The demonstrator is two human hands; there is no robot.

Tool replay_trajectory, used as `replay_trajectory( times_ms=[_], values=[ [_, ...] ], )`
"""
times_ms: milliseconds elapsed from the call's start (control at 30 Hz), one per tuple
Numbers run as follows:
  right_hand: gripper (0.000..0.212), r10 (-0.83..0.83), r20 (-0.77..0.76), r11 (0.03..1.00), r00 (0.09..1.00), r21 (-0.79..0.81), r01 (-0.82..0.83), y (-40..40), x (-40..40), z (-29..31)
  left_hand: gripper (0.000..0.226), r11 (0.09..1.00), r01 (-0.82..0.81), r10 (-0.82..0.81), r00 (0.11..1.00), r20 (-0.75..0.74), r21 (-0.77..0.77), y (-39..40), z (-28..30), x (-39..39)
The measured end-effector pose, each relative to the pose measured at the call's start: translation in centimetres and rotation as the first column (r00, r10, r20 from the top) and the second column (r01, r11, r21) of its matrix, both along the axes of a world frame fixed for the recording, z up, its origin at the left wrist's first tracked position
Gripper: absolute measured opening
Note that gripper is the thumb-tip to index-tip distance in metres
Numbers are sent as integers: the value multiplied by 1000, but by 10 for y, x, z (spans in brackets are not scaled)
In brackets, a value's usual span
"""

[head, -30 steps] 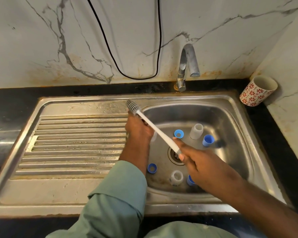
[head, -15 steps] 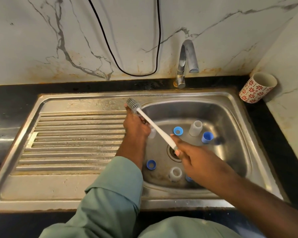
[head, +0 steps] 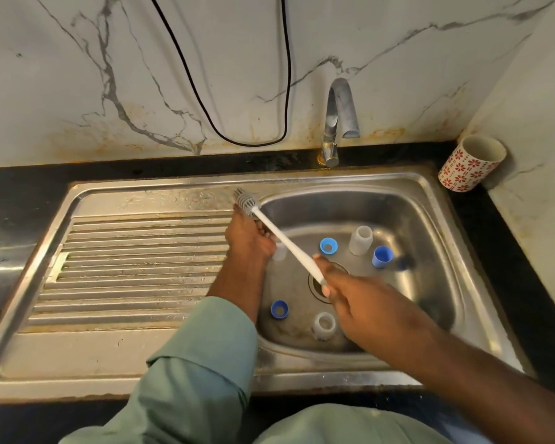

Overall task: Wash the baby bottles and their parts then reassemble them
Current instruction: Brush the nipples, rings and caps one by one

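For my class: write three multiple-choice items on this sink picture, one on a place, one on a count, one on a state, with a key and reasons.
1. Where does the white cup with red flowers stand?
A. in the basin
B. on the black counter in the right back corner
C. on the ribbed drainboard

2. How many blue plastic rings or caps show in the steel sink basin?
A. one
B. three
C. six

3. What is the right hand doing?
A. gripping the white bottle brush by its handle
B. turning the tap
C. resting open on the counter

Key: 1 B, the cup stands beside the wall, outside the sink. 2 B, one, another and a third show. 3 A, its fingers curl round the handle's end.
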State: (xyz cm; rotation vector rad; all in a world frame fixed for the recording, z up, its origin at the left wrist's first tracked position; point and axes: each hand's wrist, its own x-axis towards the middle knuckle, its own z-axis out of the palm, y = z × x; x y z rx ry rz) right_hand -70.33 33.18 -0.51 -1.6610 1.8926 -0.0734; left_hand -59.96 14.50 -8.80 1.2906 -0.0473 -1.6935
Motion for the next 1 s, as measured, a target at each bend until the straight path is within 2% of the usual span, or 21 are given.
replay_trajectory(
  times_ms=[100,233,333,400,500,567,667,800,900,1000],
  values=[
    [49,-47,26,999,999,-9,48,-20,-5,-7,39,996,89,-89,996,7,-4,8,3,-6],
    [48,-19,45,1000,999,11,19,13,-12,0,40,999,-19,22,997,-78,42,-3,2,13],
    [50,-20,34,1000,999,11,20,2,-2,-6,58,994,107,-106,989,-100,6,8,-1,2],
    [50,-69,66,998,995,3,69,-11,0,-10,54,984,178,-177,980,-89,-5,12,-2,-1],
    [50,-55,89,998,994,-6,56,3,-9,-4,39,992,121,-123,984,-126,-22,1,0,12],
    [49,-13,68,1000,998,15,12,17,-9,3,43,996,92,-93,984,-149,-12,-6,-2,20],
    [51,-11,22,1000,1000,4,11,5,-1,-3,55,986,160,-165,970,-178,-47,-6,-3,18],
    [51,-58,81,997,995,-42,62,0,-2,-5,41,971,221,-234,957,-170,-89,-9,0,25],
    [50,2,42,999,999,-49,0,24,-1,5,51,983,171,-180,967,-180,-69,-5,-2,29],
    [51,-13,10,999,1000,-29,13,9,7,6,60,962,243,-260,953,-157,-120,7,-2,16]
  ],
)
